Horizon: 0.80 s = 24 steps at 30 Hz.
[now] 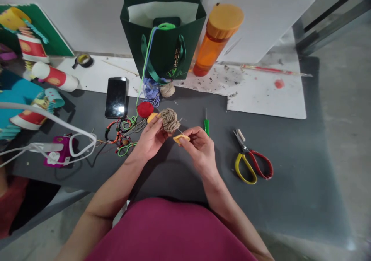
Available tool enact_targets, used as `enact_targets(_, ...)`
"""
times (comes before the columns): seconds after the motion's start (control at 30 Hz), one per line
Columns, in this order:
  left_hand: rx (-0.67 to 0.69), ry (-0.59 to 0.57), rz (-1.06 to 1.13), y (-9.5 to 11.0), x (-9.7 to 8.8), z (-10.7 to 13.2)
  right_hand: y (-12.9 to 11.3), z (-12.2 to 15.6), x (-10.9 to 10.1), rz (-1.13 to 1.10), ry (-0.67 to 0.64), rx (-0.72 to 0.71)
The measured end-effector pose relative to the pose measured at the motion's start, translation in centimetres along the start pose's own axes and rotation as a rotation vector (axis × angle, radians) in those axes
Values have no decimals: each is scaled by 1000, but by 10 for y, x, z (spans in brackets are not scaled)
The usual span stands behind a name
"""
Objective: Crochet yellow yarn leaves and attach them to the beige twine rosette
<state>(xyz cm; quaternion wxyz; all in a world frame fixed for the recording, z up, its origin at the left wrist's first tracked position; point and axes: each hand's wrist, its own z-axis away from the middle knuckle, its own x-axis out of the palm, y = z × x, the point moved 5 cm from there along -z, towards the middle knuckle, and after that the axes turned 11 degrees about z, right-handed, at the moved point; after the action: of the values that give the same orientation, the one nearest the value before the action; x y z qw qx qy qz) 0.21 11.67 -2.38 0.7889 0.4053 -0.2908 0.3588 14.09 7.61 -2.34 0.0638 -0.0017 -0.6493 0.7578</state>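
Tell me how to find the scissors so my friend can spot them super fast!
Start at the big dark gray table top. Look right of the person's right hand, past the little green-handled tool, to the scissors. They're easy to pick out because one finger loop is yellow and the other is red.

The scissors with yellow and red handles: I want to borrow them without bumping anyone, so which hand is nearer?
Right. The right hand is to the scissors' left, with a gap between them; the left hand is farther left, beyond the right hand.
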Motion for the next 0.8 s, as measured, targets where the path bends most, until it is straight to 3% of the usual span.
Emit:
enact_targets(0.13,15,0,-6,4,0,-1,-7,2,1,-80,-72,-43)
enact_targets(0.33,-38,68,-9,4,-3,-1,-8,-4,-3,-162,84,38)
enact_targets(0.5,6,89,-13,7,-3,0,-4,-6,-7,-181,144,87)
enact_targets(0.8,166,-106,-185,7,7,6,4,-4,-9,-51,235,126)
